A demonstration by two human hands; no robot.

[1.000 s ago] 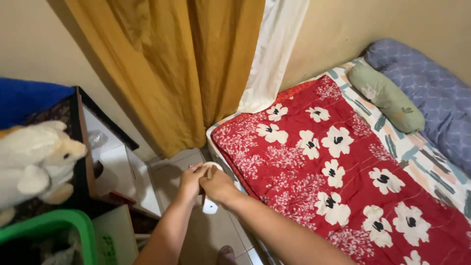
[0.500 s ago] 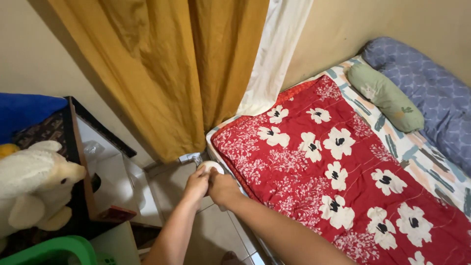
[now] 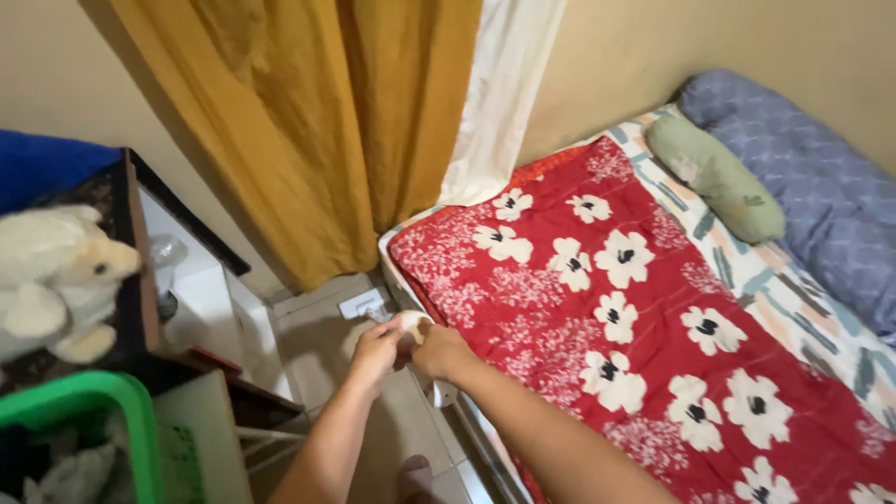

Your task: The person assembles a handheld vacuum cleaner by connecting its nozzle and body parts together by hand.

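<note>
My left hand [image 3: 375, 350] and my right hand [image 3: 439, 352] meet over the floor beside the bed corner, both closed around a small round white object [image 3: 413, 323] that shows between the fingers. What the object is cannot be told. A white part [image 3: 444, 394] hangs just below my right wrist. The red blanket with white flowers [image 3: 635, 317] lies immediately to the right of my hands.
A mustard curtain [image 3: 308, 131] and a white curtain [image 3: 499, 103] hang behind. A white power strip [image 3: 361, 304] lies on the tiled floor. At left stand a dark shelf [image 3: 140, 280], a white plush toy [image 3: 56, 280] and a green basket [image 3: 112, 401]. A green bolster [image 3: 714, 177] and blue pillow [image 3: 803, 187] lie on the bed.
My hands, still clasped on the white object, stay by the bed corner while the view shifts. The power strip on the floor has come into sight.
</note>
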